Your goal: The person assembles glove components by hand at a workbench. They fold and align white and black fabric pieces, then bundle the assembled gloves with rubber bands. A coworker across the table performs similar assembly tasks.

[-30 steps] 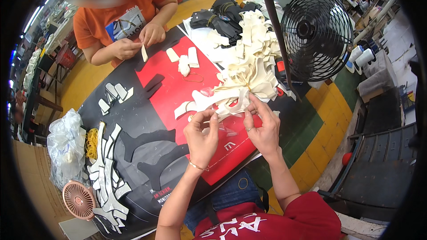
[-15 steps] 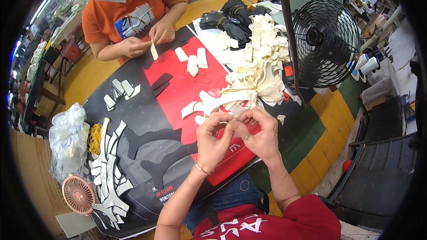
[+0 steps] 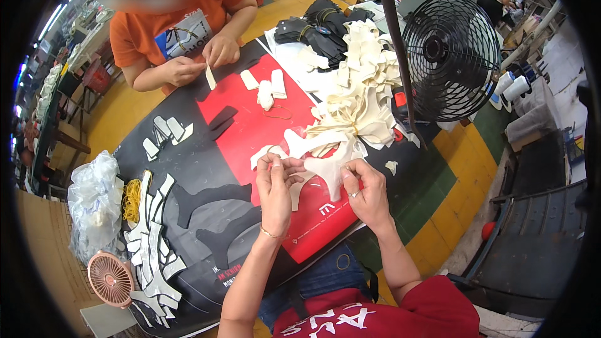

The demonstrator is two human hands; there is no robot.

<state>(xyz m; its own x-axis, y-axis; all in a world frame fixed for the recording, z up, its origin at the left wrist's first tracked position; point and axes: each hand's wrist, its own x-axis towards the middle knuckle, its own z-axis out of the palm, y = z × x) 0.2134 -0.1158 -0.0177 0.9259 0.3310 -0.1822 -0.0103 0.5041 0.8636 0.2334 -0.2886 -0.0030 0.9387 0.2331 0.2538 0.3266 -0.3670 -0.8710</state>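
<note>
A cream Y-shaped fabric piece (image 3: pixel 328 172) hangs over the table's red area, between my hands. My right hand (image 3: pixel 369 199) is closed in a pinch on its right edge. My left hand (image 3: pixel 275 197) is beside the left tip, thumb and forefinger drawn together and the other fingers half bent; what they pinch, if anything, is too small to make out. Another pale curved piece (image 3: pixel 295 198) shows next to the left fingers, partly hidden. Just beyond, a large heap of cream cut pieces (image 3: pixel 360 97) is spread, some bundled with a band.
Two black Y-shaped pieces (image 3: pixel 210 197) lie left of my hands. Farther left are white-and-black strips (image 3: pixel 153 244), yellow bands (image 3: pixel 132 200), a plastic bag (image 3: pixel 94 200) and a small pink fan (image 3: pixel 110 278). A black fan (image 3: pixel 447 56) stands right. Opposite, a co-worker (image 3: pixel 181 37) holds a cream strip.
My hands have moved apart, the left one to the left. The cream Y-shaped piece, mostly hidden before, now shows opened out from my right hand.
</note>
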